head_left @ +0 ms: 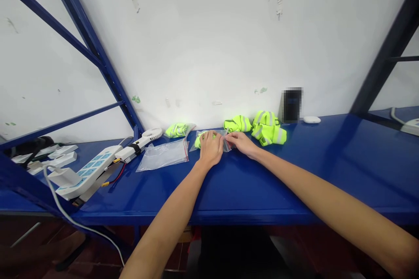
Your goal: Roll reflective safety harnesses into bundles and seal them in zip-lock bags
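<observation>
A clear zip bag [225,144] with a folded neon-yellow reflective vest [197,141] inside lies on the blue table. My left hand [211,148] is over the bag, fingers curled on the vest and thumb towards the bag's mouth. At the bag's right end, my right hand [241,143] pinches the red-lined edge. Left of them are flat clear zip bags [165,154] and another bagged neon-yellow vest [176,130]. Behind my hands sits a folded neon vest [238,123], with more neon vests [268,128] bundled to its right.
A white power strip [93,170], a small white fan [152,134] and a short cable with yellow connectors [114,174] occupy the table's left. At the back right, a blurred dark object [292,104] leans on the wall beside a white case [312,120]. Blue posts [94,48] frame the table.
</observation>
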Motion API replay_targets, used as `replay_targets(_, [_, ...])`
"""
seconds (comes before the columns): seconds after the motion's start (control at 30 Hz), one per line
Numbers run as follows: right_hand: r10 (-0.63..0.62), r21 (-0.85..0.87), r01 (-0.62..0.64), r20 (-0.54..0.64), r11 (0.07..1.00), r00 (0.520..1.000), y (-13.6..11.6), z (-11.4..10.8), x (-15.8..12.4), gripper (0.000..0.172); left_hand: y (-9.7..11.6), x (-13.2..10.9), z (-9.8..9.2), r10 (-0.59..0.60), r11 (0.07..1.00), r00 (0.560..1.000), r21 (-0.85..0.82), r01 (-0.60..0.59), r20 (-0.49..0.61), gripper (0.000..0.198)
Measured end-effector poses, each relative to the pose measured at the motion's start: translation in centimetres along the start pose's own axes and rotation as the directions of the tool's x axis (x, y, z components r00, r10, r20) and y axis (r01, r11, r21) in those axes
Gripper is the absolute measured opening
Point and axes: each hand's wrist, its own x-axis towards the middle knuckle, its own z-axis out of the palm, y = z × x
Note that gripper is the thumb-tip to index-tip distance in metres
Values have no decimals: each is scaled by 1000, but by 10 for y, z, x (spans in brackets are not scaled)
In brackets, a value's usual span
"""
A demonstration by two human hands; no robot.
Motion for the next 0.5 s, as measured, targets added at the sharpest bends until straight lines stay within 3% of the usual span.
replay_targets(0.27, [17,63,-17,4,998,1000,4,2,5,23,6,0,1,-55,998,998,-28,55,-22,42])
replay_targets(0.5, [35,53,-34,-18,998,999,9,2,9,20,3,0,5,-88,994,996,-67,87,-5,24])
